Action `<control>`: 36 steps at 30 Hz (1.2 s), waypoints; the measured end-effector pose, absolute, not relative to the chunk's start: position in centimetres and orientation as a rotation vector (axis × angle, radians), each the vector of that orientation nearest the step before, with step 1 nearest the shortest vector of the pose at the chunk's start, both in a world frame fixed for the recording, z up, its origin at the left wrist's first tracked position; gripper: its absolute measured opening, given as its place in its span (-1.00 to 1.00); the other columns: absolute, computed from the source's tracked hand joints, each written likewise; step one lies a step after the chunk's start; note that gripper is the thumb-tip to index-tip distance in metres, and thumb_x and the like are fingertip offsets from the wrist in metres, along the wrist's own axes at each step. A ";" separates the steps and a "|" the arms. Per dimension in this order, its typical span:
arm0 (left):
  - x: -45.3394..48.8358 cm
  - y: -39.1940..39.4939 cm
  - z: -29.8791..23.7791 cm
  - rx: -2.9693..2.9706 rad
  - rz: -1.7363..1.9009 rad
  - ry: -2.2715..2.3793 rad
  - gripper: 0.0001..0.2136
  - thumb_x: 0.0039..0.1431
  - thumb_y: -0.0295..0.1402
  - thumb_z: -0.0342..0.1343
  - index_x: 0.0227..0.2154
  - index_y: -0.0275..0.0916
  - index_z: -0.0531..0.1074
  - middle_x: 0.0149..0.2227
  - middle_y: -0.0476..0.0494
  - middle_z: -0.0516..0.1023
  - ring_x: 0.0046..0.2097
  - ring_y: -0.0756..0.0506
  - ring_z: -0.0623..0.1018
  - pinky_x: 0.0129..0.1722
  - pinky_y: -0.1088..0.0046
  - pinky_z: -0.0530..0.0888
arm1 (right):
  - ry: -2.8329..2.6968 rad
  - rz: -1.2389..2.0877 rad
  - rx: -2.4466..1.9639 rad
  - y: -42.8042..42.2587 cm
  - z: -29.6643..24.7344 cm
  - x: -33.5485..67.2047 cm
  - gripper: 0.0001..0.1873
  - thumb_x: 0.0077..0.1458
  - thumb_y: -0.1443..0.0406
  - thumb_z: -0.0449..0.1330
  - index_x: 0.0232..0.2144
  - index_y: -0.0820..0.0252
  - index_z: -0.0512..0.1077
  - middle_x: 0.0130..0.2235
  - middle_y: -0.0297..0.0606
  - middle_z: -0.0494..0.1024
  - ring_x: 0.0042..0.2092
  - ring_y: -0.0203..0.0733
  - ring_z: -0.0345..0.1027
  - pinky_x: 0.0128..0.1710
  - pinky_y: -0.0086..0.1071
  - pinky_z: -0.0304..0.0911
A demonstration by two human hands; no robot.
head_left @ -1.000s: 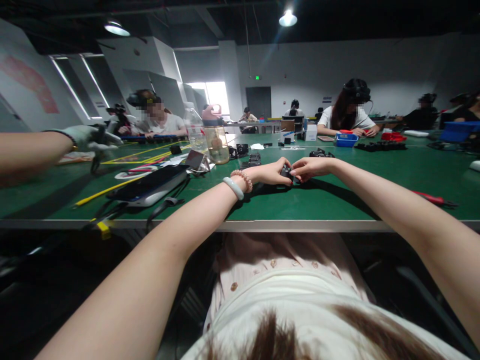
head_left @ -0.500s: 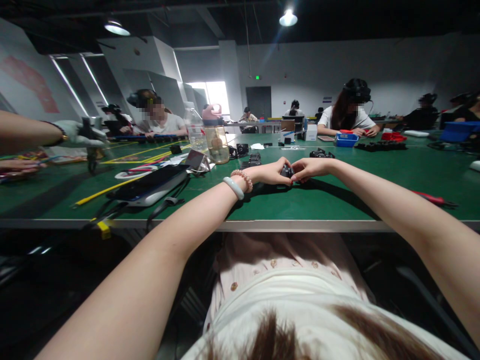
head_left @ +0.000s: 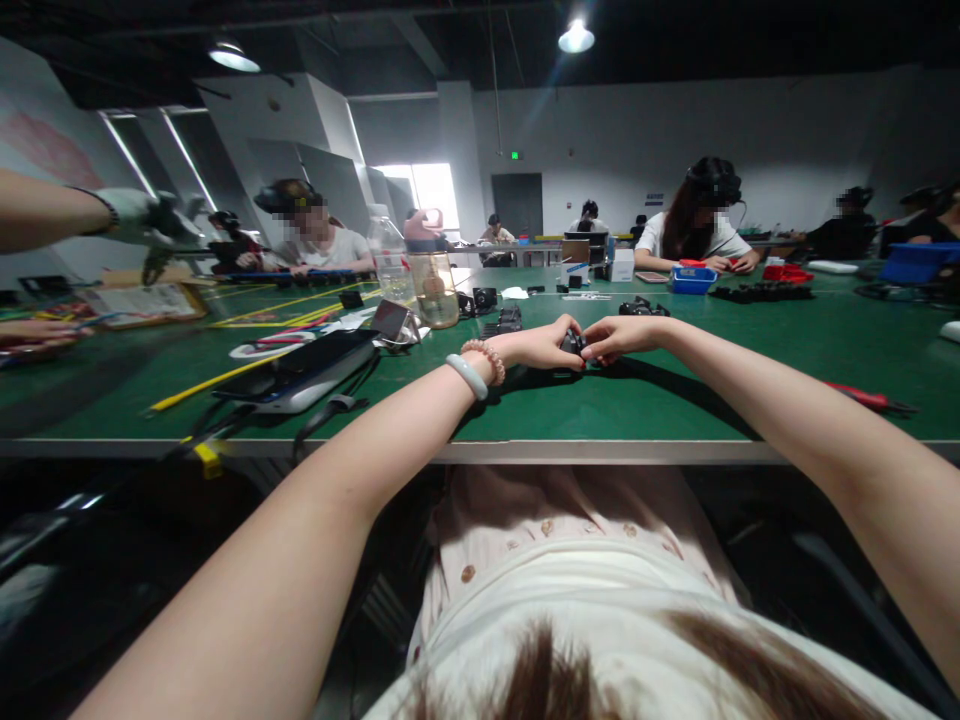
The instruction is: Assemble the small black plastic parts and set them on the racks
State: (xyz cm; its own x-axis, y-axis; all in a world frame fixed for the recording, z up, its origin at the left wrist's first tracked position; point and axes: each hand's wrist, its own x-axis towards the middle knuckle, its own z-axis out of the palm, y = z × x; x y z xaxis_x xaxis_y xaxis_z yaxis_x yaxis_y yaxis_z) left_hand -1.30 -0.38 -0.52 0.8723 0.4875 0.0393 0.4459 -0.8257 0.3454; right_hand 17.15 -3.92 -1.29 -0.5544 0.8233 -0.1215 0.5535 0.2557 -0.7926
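Observation:
A small black part (head_left: 573, 342) sits between my two hands, low over the green tabletop (head_left: 585, 410); its exact kind is hard to make out. My left hand (head_left: 551, 343) curls round it from the left, thumb and fingers closed on its sides. From the right, my right hand (head_left: 615, 338) pinches at the part's near right side with bent fingers. Just beyond my left hand lies a ribbed black piece (head_left: 509, 319). Past my right hand there are more black parts (head_left: 643, 307).
Left of me lie a dark-screened device (head_left: 300, 370) with cables, a tan bottle (head_left: 435, 288) and a clear bottle (head_left: 388, 255). Red-handled pliers (head_left: 862, 397) lie at right. A blue bin (head_left: 692, 278) stands farther back. A co-worker's gloved hand (head_left: 154, 215) reaches in at far left; other people sit opposite.
My hands and the black part have stayed almost still. At far left, the co-worker's gloved hand has moved up and slightly left with a dark object.

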 end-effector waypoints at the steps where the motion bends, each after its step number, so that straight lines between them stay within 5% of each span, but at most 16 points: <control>1: -1.3 -0.3 -0.5 2.719 0.185 0.694 -0.43 -0.21 -0.08 0.00 -0.11 -0.21 0.05 -0.21 -0.08 0.31 -0.22 -0.08 0.33 -0.23 0.43 0.27 | -2.219 1.193 -1.271 -4.0 -1.2 17.1 -0.55 -0.23 0.10 0.18 -0.30 0.29 0.34 -0.43 -0.33 0.36 -0.47 -0.42 0.17 -0.43 -0.49 0.13; 36: -1.3 -0.7 -0.5 2.755 0.183 0.696 -0.46 -0.19 -0.15 0.00 -0.10 -0.22 0.04 -0.22 -0.07 0.30 -0.24 -0.06 0.33 -0.29 0.47 0.27 | -2.063 1.328 -1.238 -4.0 -1.5 17.3 -0.64 -0.15 0.09 0.14 -0.45 0.31 0.27 -0.55 -0.37 0.30 -0.51 -0.45 0.17 -0.51 -0.51 0.09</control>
State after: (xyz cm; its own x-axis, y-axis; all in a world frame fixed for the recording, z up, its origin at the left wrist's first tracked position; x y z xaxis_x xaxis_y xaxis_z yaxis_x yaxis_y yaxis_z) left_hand -1.33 -0.66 -0.48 0.8749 0.4815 0.0511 0.4442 -0.8402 0.3110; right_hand 17.28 -3.99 -1.46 -0.5330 0.8359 -0.1310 0.4653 0.1603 -0.8705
